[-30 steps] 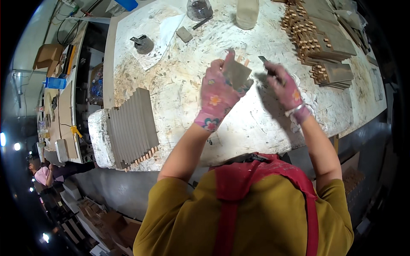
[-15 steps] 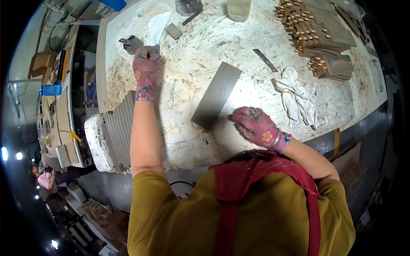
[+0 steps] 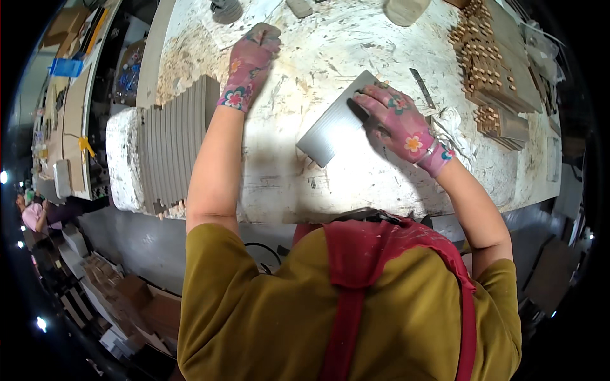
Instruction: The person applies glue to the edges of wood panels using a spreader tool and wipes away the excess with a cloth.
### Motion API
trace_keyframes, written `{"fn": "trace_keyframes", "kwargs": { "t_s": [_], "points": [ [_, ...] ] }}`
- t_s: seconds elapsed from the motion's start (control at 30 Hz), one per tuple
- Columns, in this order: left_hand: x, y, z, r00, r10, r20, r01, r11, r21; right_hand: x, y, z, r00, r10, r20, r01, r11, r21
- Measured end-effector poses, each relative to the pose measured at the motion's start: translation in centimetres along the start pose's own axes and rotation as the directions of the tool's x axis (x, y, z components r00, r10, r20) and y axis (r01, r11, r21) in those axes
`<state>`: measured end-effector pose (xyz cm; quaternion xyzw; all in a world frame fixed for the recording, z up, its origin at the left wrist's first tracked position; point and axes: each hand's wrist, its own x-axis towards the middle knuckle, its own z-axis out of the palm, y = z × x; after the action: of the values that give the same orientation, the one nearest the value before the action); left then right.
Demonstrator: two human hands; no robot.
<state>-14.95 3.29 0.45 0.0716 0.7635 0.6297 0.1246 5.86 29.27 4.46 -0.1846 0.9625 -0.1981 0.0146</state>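
A grey wood-grain panel lies at a slant on the worktable, with small pegs at its ends. My right hand, in a pink flowered glove, rests at the panel's upper right edge. Its fingers are stretched over that edge rather than wrapped round it. Farther left, my gloved left hand is closed, its fingers curled beside a white sheet. Whatever those fingers hold, if anything, is hidden. Just beyond that hand are a dark grey container and a grey block.
Grey panels stand in a row beside a white block at left. Stacked panels with wooden pegs occupy the far right. A flat metal blade and a white cloth lie right of my right hand. A person is distant at left.
My right hand has moved up and left from the bare tabletop onto the panel's edge. My left hand has shifted slightly away from the dark container. The whole view has shifted.
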Motion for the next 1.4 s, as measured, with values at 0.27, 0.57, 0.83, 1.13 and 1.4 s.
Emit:
{"fn": "trace_keyframes", "kwargs": {
  "t_s": [0.27,0.57,0.83,1.13,1.4],
  "points": [
    [-4.7,1.2,-2.4,0.994,0.105,0.029,-0.093,0.681,0.727,3.6,-0.9,1.8,0.958,-0.177,0.226,0.216,0.963,-0.162],
    [-10.6,4.8,-0.5,0.991,0.057,0.123,-0.108,0.878,0.466,0.7,-2.9,-0.1,0.986,0.126,0.112,-0.111,0.985,-0.133],
    [-12.6,4.4,1.3,0.841,0.035,0.54,-0.241,0.918,0.316,-3.6,-3.0,3.0,0.982,0.188,-0.013,-0.188,0.98,-0.058],
    [-10.8,2.9,2.3,0.656,0.004,0.755,-0.633,0.548,0.547,-4.3,-2.6,4.2,0.978,0.169,-0.119,-0.175,0.984,-0.037],
    [-10.2,3.3,2.9,0.612,0.008,0.791,-0.682,0.512,0.522,-4.4,-2.6,4.4,0.977,0.173,-0.123,-0.18,0.983,-0.045]
  ]
}}
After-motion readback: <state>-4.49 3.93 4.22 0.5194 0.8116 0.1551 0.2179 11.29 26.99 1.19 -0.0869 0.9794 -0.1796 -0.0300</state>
